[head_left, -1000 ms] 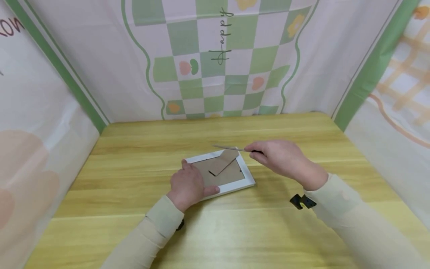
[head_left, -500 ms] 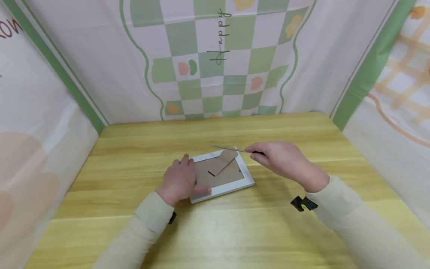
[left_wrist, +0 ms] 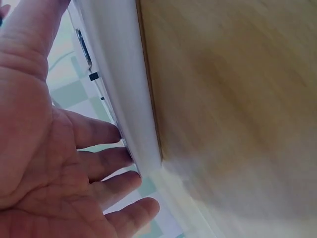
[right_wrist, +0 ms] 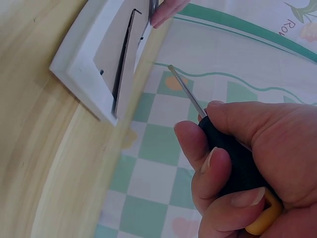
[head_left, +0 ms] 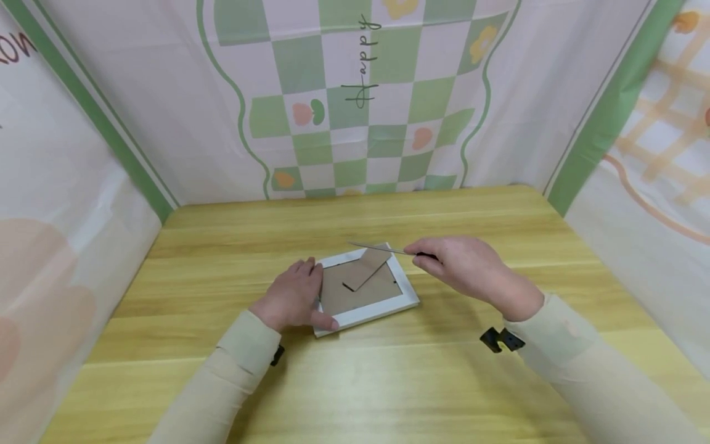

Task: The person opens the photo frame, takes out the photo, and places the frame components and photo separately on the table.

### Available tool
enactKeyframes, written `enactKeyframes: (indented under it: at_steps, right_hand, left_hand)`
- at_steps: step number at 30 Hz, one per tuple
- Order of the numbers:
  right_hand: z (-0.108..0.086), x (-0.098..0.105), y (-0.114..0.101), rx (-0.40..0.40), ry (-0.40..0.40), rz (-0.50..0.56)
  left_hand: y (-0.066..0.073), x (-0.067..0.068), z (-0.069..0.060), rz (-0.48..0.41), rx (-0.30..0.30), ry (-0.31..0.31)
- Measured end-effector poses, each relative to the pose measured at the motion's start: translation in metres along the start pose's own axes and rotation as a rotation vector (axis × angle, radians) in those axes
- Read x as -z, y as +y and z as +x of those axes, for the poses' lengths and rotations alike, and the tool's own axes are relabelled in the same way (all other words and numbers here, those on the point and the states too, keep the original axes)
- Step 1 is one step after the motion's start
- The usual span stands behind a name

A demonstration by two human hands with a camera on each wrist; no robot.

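A white picture frame lies back side up on the table, its brown backing board and folded stand flap showing. My left hand touches its left end, thumb on the near left corner. In the left wrist view the loosely extended fingers touch the frame's side. My right hand grips a screwdriver with a black and yellow handle. Its thin metal shaft points left above the frame's far right corner, apart from it in the right wrist view.
The wood-grain table stretches around the frame on every side. A printed cloth with green checks hangs behind it, and more cloth hangs at the left and right. A black strap piece is at the right sleeve.
My left hand has slid left off the backing board to the frame's left end, uncovering the near left corner. My right hand and the screwdriver stay almost in place.
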State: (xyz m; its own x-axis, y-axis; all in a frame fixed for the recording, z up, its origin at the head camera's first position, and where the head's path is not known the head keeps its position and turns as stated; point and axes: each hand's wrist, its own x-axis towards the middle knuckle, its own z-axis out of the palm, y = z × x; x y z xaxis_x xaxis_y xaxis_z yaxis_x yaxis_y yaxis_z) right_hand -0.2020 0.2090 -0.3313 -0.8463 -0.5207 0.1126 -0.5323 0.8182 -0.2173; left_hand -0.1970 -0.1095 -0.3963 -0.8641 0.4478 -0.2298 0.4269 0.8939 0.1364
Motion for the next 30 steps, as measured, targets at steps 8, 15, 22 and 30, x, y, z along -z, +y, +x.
enactKeyframes:
  at_steps: [8, 15, 22, 30]
  right_hand:
    - [0.0, -0.002, 0.0, -0.012, -0.02, 0.002]
    - [0.0, -0.003, 0.0, -0.024, -0.036, -0.002]
    - [-0.002, -0.006, 0.003, -0.021, -0.024, -0.005]
    - [-0.004, -0.009, 0.004, -0.017, -0.016, -0.004]
  left_hand:
    - [0.008, -0.005, -0.002, -0.02, 0.039, 0.049]
    - [0.013, -0.009, -0.005, 0.034, 0.062, 0.075]
    - [0.021, -0.009, -0.009, 0.083, 0.111, 0.1]
    - [0.028, -0.007, -0.016, 0.091, 0.146, 0.113]
